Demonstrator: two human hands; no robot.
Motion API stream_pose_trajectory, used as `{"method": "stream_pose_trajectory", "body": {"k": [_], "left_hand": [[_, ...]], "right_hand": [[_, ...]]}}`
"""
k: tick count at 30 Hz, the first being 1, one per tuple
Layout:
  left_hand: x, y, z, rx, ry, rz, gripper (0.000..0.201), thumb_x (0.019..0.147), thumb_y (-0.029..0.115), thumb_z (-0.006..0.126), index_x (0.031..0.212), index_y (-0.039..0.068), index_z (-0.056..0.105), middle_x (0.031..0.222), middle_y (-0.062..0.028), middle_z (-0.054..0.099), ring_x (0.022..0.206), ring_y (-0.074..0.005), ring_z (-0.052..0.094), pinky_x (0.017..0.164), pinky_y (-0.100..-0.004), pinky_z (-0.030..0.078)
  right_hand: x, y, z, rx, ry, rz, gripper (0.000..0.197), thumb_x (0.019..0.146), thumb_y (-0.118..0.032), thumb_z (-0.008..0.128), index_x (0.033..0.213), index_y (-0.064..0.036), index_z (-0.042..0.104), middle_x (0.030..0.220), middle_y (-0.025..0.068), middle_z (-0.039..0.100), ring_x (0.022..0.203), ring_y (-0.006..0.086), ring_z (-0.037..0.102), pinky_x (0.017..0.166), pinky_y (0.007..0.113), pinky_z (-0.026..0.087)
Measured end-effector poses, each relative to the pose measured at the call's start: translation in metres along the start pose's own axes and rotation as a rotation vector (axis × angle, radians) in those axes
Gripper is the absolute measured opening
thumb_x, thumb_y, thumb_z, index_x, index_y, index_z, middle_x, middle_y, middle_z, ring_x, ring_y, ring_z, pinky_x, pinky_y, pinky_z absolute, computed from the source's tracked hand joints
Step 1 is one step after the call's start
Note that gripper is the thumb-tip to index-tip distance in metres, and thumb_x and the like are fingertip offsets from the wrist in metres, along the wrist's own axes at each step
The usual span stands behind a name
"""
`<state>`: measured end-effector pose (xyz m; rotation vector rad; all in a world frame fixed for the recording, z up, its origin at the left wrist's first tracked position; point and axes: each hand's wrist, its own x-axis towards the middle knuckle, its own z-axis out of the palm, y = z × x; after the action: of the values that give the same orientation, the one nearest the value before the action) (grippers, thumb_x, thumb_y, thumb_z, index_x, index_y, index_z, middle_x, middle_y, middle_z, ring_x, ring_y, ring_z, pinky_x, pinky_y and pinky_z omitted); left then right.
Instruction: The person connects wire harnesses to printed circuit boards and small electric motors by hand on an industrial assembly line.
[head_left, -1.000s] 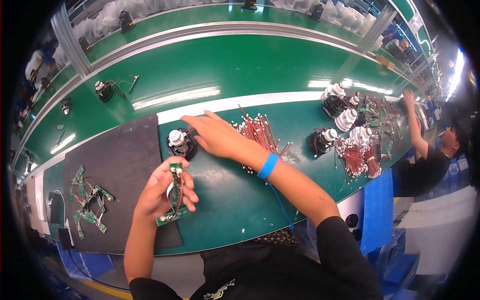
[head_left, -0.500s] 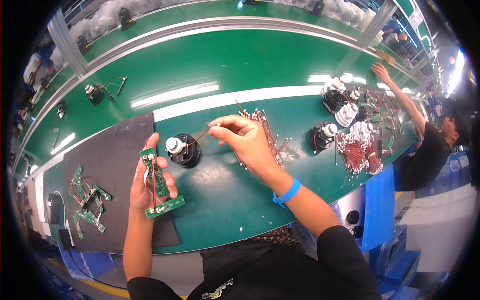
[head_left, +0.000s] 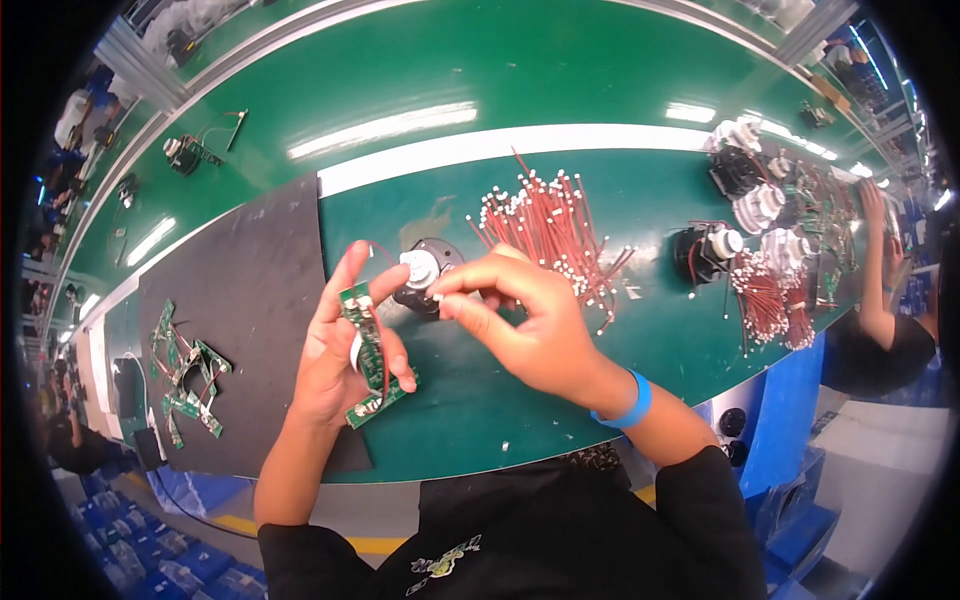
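Note:
My left hand (head_left: 325, 370) holds a green circuit board (head_left: 372, 350) with red and black wires, its index finger stretched up and the board lying along the fingers. A second small board piece hangs at the lower end, joined by wires. My right hand (head_left: 545, 325) pinches a tiny white connector (head_left: 438, 296) between thumb and index finger. Right behind the fingertips stands a round black motor with a white top (head_left: 424, 267), partly hidden by both hands. A thin red wire (head_left: 378, 248) arcs between the board's upper end and the motor.
Beyond my right hand lies a loose pile of red wires with white connectors (head_left: 545, 215). More motors (head_left: 708, 250) and tied wire bundles (head_left: 762, 305) stand at the right, near a co-worker's arm (head_left: 875, 270). Wired boards (head_left: 190, 380) rest on a black mat (head_left: 255, 290).
My left hand has moved right and up with the board, its fingers spreading more. The two hands are closer together. The view has shifted, and the co-worker's arm has drawn in.

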<state>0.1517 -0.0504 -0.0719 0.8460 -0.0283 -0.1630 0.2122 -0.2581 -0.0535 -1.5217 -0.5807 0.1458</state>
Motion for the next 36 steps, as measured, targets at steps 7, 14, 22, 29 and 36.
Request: {"method": "stream_pose_trajectory", "body": {"k": [7,14,22,29,36], "left_hand": [[-0.001,-0.010,0.005,0.033,-0.061,-0.127,0.074,0.091,0.030,0.060,0.148,0.008,0.018,0.143,-0.0254,0.036,0.070,-0.0204,0.064,0.065,-0.0426,0.058],[-0.005,-0.011,-0.001,0.142,-0.093,-0.151,0.068,0.091,0.029,0.062,0.144,0.003,0.027,0.138,-0.0232,0.044,0.070,-0.0184,0.063,0.069,-0.0405,0.057],[-0.009,-0.013,0.000,0.192,-0.062,-0.132,0.070,0.088,0.029,0.066,0.142,0.003,0.030,0.135,-0.0226,0.048,0.069,-0.0189,0.064,0.067,-0.0364,0.057],[-0.006,-0.016,0.007,0.295,-0.015,-0.100,0.072,0.086,0.029,0.069,0.141,0.001,0.032,0.132,-0.0230,0.050,0.086,-0.0255,0.067,0.076,-0.0351,0.056],[-0.006,-0.011,0.010,0.400,0.019,-0.101,0.074,0.084,0.028,0.071,0.139,-0.005,0.033,0.131,-0.0243,0.051,0.104,-0.0297,0.063,0.089,-0.0390,0.052]], "right_hand": [[-0.012,0.010,0.020,-0.306,0.081,-0.249,0.021,0.073,0.001,0.072,0.094,-0.0047,0.070,0.081,0.0063,0.065,0.063,0.0139,0.061,0.050,0.025,0.047],[-0.022,0.013,0.030,-0.216,0.110,-0.195,0.019,0.071,-0.001,0.072,0.088,-0.0040,0.065,0.080,0.0047,0.061,0.061,0.0190,0.061,0.050,0.028,0.048],[-0.023,0.012,0.030,-0.161,0.122,-0.216,0.022,0.074,0.008,0.071,0.094,0.0002,0.068,0.080,0.0083,0.063,0.054,0.0117,0.063,0.043,0.023,0.048],[-0.019,0.014,0.022,-0.227,0.116,-0.209,0.018,0.070,0.004,0.073,0.086,-0.0018,0.068,0.071,0.0047,0.060,0.049,0.0099,0.055,0.040,0.023,0.041],[-0.018,0.011,0.020,-0.214,0.055,-0.153,0.017,0.069,0.004,0.073,0.084,-0.0019,0.066,0.074,0.0053,0.060,0.055,0.0140,0.057,0.045,0.026,0.043]]}}
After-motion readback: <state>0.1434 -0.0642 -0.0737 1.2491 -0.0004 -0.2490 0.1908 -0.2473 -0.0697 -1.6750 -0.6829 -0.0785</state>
